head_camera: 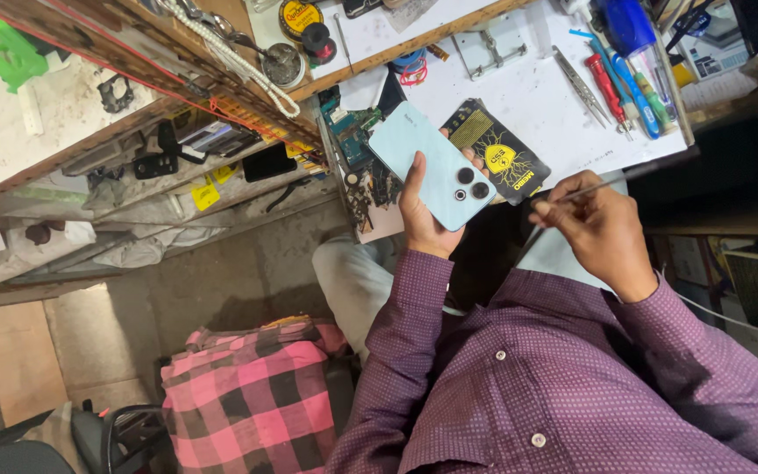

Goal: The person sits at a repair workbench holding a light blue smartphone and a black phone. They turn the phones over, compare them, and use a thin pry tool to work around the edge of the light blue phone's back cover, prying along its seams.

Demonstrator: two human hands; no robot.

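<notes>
The left hand (423, 215) grips a pale blue phone (432, 165) from below, back side up, its dark camera lenses near the wrist end. The phone is held in the air over the near edge of the white workbench (537, 96). The right hand (598, 224) is closed round a thin metal tool (585, 190), pinched between thumb and fingers, its tip pointing toward the phone but apart from it. Just beyond the phone, between the two hands, a black and yellow packet (497, 154) lies on the workbench. A bare circuit board (353, 132) sits at the workbench's left edge. Tweezers (576, 83) and a red screwdriver (607, 83) lie toward the far right corner, well apart from both hands.
</notes>
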